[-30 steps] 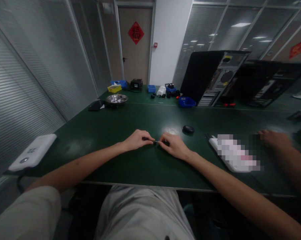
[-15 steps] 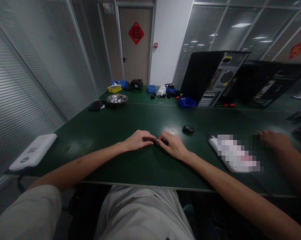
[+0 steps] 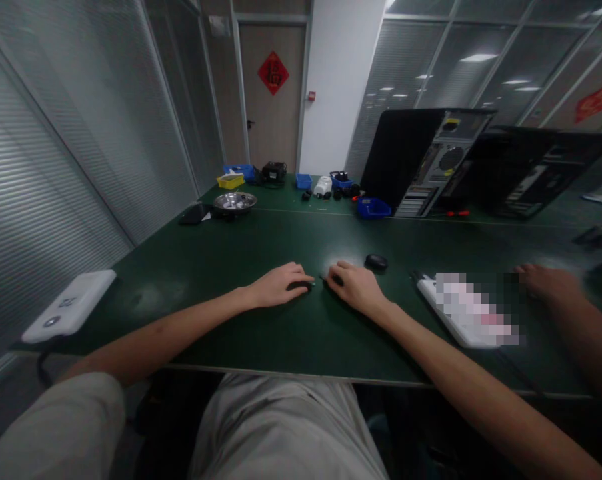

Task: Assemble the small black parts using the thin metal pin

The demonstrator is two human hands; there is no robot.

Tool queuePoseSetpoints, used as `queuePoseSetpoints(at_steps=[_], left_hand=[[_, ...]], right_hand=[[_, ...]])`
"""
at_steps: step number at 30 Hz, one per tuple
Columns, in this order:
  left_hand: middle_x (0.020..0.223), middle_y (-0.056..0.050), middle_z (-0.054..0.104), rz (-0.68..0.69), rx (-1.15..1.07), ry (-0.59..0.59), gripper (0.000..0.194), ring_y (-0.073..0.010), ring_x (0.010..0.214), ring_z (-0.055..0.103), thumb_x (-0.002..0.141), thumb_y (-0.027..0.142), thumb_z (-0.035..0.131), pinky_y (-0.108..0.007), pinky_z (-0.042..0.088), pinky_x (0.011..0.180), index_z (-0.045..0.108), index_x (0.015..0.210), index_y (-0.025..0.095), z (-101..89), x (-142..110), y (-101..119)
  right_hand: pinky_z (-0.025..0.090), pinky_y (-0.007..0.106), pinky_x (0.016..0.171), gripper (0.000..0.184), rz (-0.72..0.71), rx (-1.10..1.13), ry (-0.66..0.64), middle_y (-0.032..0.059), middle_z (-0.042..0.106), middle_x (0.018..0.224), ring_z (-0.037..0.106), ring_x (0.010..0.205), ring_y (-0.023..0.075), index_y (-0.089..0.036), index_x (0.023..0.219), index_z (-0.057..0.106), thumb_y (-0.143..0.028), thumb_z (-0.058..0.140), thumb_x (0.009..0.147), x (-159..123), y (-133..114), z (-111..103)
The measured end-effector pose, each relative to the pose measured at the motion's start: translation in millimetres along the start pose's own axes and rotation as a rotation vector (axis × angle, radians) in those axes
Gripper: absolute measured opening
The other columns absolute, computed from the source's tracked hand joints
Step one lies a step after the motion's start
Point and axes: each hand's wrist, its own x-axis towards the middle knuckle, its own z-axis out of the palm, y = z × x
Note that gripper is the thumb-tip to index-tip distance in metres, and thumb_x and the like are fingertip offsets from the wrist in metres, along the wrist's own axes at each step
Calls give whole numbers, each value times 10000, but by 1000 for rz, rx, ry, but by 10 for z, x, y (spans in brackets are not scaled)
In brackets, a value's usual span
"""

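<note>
A small dark piece [image 3: 301, 286] sits pinched between the thumb and fingers of the left hand [image 3: 277, 285], its exposed end just short of a thin-tipped dark piece [image 3: 337, 280] gripped in the right hand [image 3: 355, 288]; a narrow gap parts the two. Green tabletop [image 3: 261, 340] runs from both hands to the near edge, and more of it spreads beyond them and left toward a white slab [image 3: 69, 305]. A black oval object [image 3: 377, 262] lies just beyond the right hand; farther right are a white device [image 3: 453, 310], partly pixelated, and another person's hand [image 3: 543, 280]. Both forearms reach in from the near side, angled inward, fingers curled. The left piece lies roughly sideways, pointing right; the right one's tip points left, its long axis mostly hidden by fingers.
</note>
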Motion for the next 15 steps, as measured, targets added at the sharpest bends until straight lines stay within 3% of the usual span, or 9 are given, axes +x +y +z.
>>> queuePoseSetpoints(at_steps=[3, 6, 11, 15], left_hand=[[1112, -84, 671, -1, -46, 10, 287, -223, 1067, 600, 998, 318, 634, -353, 484, 945, 700, 1260, 222, -4, 14, 29], [1222, -88, 669, 46, -58, 15, 218, -231, 1178, 582, 1001, 303, 631, -374, 462, 1024, 720, 1185, 228, 7, 38, 73], [1220, -92, 684, 60, -53, -42, 256, -220, 1167, 609, 1022, 262, 587, -367, 469, 1026, 665, 1262, 223, 29, 73, 87], [1185, -94, 692, 43, -18, -79, 251, -217, 1120, 632, 1035, 265, 555, -356, 475, 994, 671, 1252, 217, -59, 71, -41]], right_hand=[[276, 294, 590, 228, 32, 52, 2, 44, 663, 928, 590, 728, 165, -229, 923, 667, -397, 548, 1022, -10, 59, -10], [288, 285, 593, 204, 41, 79, -7, 41, 666, 926, 591, 730, 164, -233, 934, 672, -392, 568, 1010, -8, 75, -10], [295, 279, 587, 211, 49, 88, -5, 43, 673, 945, 603, 753, 170, -234, 925, 671, -397, 567, 1011, -1, 44, -9], [306, 279, 589, 206, 51, 94, -10, 50, 678, 947, 611, 761, 174, -232, 937, 680, -395, 577, 1009, -2, 42, -7]])
